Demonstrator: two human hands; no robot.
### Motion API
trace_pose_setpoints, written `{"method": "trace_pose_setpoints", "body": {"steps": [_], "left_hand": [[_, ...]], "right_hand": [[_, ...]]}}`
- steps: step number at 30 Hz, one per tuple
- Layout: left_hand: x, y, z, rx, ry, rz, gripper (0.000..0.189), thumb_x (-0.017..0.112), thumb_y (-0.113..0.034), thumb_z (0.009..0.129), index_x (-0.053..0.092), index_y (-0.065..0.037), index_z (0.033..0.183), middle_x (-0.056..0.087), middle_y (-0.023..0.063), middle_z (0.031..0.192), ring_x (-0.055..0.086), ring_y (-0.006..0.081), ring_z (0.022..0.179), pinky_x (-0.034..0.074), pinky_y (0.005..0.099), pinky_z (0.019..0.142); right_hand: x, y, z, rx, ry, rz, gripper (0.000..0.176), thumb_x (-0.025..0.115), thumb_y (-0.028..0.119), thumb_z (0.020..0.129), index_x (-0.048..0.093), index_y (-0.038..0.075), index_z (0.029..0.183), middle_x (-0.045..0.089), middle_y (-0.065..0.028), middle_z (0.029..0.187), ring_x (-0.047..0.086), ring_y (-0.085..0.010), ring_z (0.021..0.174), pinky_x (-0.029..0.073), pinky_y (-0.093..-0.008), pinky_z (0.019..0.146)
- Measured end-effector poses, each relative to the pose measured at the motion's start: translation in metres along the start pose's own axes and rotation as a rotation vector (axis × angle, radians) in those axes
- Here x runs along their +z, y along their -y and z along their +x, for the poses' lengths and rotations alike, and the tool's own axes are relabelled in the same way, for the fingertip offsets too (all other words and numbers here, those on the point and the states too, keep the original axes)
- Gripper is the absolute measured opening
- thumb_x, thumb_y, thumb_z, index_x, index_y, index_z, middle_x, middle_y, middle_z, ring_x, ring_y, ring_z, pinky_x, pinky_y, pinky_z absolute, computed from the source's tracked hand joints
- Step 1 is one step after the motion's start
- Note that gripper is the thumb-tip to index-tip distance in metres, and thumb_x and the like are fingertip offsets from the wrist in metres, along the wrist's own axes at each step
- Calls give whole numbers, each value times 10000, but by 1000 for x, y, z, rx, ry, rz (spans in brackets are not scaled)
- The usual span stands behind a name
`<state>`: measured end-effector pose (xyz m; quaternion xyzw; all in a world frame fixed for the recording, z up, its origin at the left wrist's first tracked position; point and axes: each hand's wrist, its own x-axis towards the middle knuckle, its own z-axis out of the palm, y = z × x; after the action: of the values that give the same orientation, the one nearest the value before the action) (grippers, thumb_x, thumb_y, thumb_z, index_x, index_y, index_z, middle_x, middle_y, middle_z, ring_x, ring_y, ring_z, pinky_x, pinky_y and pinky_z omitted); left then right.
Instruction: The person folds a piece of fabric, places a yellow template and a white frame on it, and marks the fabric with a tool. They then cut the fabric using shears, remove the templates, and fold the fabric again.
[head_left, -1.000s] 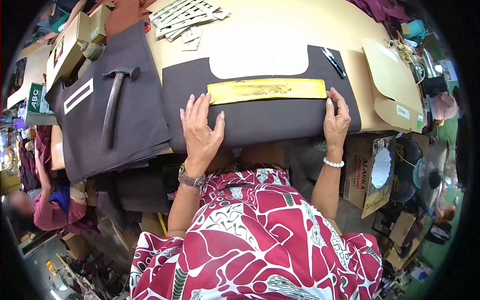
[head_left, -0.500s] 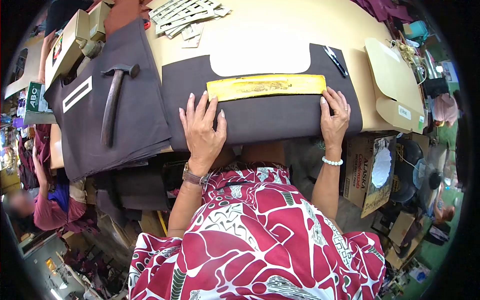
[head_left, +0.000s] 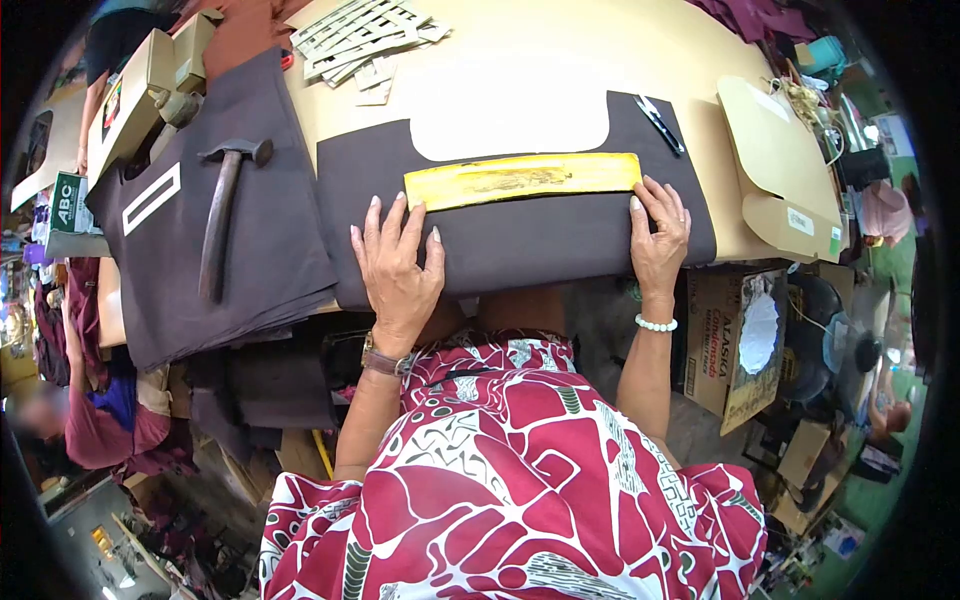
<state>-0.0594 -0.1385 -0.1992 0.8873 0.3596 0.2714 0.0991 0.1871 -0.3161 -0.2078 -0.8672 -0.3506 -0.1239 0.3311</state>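
A long, yellow, rectangular strip (head_left: 525, 179) lies across dark purplish-brown fabric (head_left: 530, 240); the left hand (head_left: 398, 275), fingers loosely spread, touches its near left corner; the right hand (head_left: 660, 243), fingers half-bent, touches its right end; neither grips; light, even pressure should keep it straight.

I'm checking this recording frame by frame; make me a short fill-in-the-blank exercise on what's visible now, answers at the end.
1. The strip lying on the dark sheet is coloured ______.
2. The left hand is at the strip's left end, and the right hand is at its ______ end.
3. On the stack of dark sheets, handle toward the person, lies a ______.
4. The right wrist wears a beaded bracelet; the left wrist wears a ______.

Missing words: yellow; right; hammer; watch.
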Motion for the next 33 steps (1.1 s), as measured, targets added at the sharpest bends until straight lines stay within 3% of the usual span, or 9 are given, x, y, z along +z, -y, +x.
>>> {"method": "trace_pose_setpoints", "body": {"steps": [33], "left_hand": [[2,3,-1,31,-17,-21,337,621,-173,816,624,-54,1131,552,117,1247,406,345,1260,251,573,1040]], "right_hand": [[-1,4,-1,-5,25,-55,275,633,220,847,675,135,1105,624,-26,1185,466,-278,1215,247,-507,1075]]}}
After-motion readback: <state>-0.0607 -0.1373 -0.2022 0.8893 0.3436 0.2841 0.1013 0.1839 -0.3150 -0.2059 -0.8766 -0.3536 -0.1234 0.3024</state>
